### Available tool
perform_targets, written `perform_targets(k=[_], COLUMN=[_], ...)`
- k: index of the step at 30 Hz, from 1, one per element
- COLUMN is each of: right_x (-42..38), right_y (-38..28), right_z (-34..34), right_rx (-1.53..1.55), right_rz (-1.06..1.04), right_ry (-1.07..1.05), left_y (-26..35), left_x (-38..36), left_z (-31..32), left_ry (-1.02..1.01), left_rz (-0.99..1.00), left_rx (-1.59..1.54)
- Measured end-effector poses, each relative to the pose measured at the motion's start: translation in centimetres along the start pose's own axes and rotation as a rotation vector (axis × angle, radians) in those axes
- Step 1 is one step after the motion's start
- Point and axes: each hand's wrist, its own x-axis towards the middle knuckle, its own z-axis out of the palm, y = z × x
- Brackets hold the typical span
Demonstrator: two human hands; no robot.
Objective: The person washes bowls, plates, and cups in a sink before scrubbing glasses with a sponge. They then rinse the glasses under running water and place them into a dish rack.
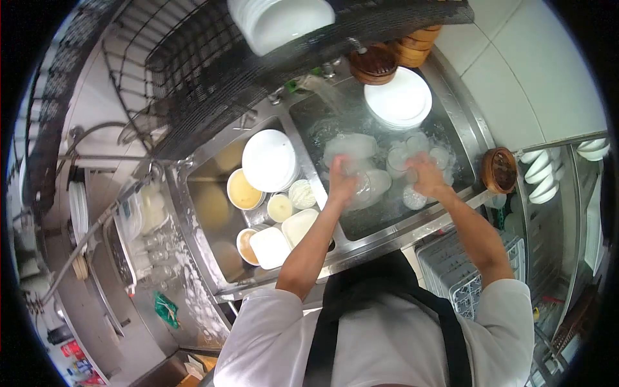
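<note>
Both hands are down in the right-hand sink basin [445, 138], which is full of water and submerged white and clear dishes. The left hand [342, 184] is curled around a clear glass [371, 186] that lies on its side in the water, its long axis running roughly left to right, with the left hand closing on its left end and the free end pointing toward the right hand. The right hand [427, 175] sits just to the right of that glass, fingers bent over a cluster of small round cups [412, 197]; it looks to be touching them, but motion blur and the water keep me from telling whether it grips one or only rests on them. So the glass lies between the two hands, held by the left and near the right. A larger pale dish [351, 145] lies just beyond the left hand, and a stack of white plates [398, 100] stands at the far edge of the basin. Across the divider, the left basin holds another stack of white plates [269, 160], bowls with yellowish liquid [245, 190] and square white containers [271, 247], all well apart from the hands. A wooden steamer basket [498, 169] sits on the sink rim to the right, near the right forearm.
</note>
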Motion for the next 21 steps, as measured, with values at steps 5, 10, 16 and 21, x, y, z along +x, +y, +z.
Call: perform_targets(k=[5, 10, 16, 21], right_x=[-2.6, 0.6, 5.2, 10.9], right_y=[-8.0, -14.6, -27.1, -35.3], right_z=[-7.6, -8.6, -7.4, -2.0], right_rx=[0.234, 0.445, 0.718, 1.111], right_rz=[-0.019, -0.366, -0.604, -0.628], right_ry=[0.039, 0.053, 0.060, -0.141], left_y=[6.6, 7.1, 3.0, -3.1], left_x=[-1.4, -3.9, -9.1, -14.3], left_z=[-9.2, -19.8, -29.9, -36.2], left_ry=[-0.014, 0.168, 0.477, 0.637], left_rz=[-0.053, -0.111, -0.185, -0.158], left_rx=[-0.596, -0.803, -0.986, -1.165])
